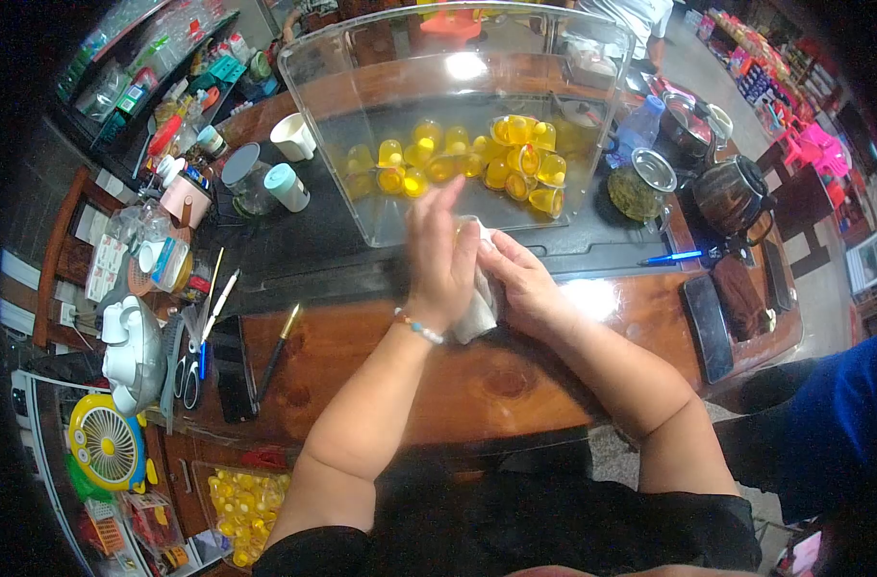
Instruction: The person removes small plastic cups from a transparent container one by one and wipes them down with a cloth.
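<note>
My left hand (440, 258) is raised over the table, its fingers stretched upward and slightly blurred, with a beaded bracelet at the wrist. Beside it, my right hand (520, 279) is closed on a whitish cloth (479, 313), which hangs down between both hands. Just beyond the hands stands a clear plastic bin (381, 226). Inside it lie several yellow capsules (523, 159) with clear domed shells, spread along the near part and heaped at the right.
A wooden table (362, 385) holds a white cup (293, 137), jars, scissors (187, 375) and pens at the left. Glass teapots (732, 197), a phone (708, 329) and a blue pen (671, 258) are at the right. More yellow capsules (246, 505) sit lower left.
</note>
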A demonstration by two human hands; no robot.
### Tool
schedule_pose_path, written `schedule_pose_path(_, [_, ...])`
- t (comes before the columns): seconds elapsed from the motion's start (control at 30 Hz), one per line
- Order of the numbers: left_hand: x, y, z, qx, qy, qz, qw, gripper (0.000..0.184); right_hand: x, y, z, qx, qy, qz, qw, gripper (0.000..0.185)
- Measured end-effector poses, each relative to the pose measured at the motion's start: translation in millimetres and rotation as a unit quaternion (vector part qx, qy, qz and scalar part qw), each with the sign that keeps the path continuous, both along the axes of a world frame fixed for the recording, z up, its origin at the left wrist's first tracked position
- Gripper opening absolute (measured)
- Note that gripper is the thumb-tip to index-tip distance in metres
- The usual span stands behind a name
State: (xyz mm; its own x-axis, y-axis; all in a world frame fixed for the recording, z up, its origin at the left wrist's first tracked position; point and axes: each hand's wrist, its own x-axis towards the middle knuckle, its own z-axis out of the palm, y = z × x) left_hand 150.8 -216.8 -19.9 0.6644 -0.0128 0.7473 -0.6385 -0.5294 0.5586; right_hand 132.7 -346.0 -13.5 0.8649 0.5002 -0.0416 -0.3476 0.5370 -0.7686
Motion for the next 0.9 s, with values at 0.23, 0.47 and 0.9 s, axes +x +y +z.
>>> schedule_pose_path(0.23, [-4, -5, -1, -0.035, 0.11, -0.014, 0.993, 0.038, 13, -5, -23, -0.09, -0.109, -0.108, 0.984, 0.026])
schedule_pose_path(0.47, [-4, 0, 3, -0.071, 0.125, -0.099, 0.985, 0.051, 4, -2, -12, -0.082, -0.1, -0.092, 0.987, 0.025])
schedule_pose_path(0.9, [-11, 4, 14, -0.25, 0.338, -0.364, 0.831, 0.073, -2, -7, 6, -0.123, 0.054, -0.012, 0.991, 0.066])
